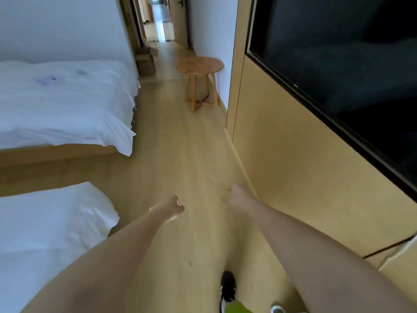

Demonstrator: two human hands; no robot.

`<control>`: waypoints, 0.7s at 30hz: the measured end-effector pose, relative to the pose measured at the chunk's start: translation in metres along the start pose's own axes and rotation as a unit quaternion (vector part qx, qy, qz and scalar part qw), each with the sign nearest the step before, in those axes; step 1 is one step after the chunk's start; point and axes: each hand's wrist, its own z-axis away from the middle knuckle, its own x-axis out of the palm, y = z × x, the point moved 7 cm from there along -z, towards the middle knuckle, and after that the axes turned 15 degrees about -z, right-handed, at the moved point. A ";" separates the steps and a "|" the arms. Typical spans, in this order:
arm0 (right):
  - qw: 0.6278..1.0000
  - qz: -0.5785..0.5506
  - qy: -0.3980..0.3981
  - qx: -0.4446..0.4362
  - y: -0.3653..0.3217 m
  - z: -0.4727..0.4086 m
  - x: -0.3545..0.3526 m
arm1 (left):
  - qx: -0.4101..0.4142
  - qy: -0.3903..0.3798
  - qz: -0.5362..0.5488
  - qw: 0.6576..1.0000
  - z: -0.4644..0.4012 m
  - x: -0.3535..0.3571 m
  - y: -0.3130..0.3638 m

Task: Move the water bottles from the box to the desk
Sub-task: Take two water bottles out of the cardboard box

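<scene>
Bottles were nowhere in view; boxes [146, 61] lay far ahead down the floor [180, 154], left hand [175, 207] and right hand [234, 197] both loosely curled, holding nothing.

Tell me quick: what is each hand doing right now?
Left hand: fingers loosely curled, holding nothing.
Right hand: fingers loosely curled, holding nothing.

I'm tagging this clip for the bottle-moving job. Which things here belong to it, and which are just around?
Belongs to the job:
left hand, holding nothing
right hand, holding nothing
cardboard boxes by the doorway, possibly

Just around:
two beds
round stool
dark screen
</scene>
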 end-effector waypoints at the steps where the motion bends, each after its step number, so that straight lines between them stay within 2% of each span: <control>1: 1.000 0.008 0.001 -0.004 -0.009 -0.020 0.001 | -0.005 -0.002 -0.002 1.000 -0.016 -0.006 -0.005; 9: 0.997 0.058 -0.035 -0.032 -0.087 -0.199 -0.029 | -0.046 0.000 0.001 0.999 -0.165 -0.103 -0.013; 15: 0.992 0.096 -0.047 -0.064 -0.170 -0.314 -0.074 | -0.063 0.033 0.012 0.997 -0.267 -0.192 -0.004; 21: 0.985 0.130 -0.085 -0.071 -0.235 -0.415 -0.064 | -0.072 0.013 0.037 0.997 -0.373 -0.238 -0.026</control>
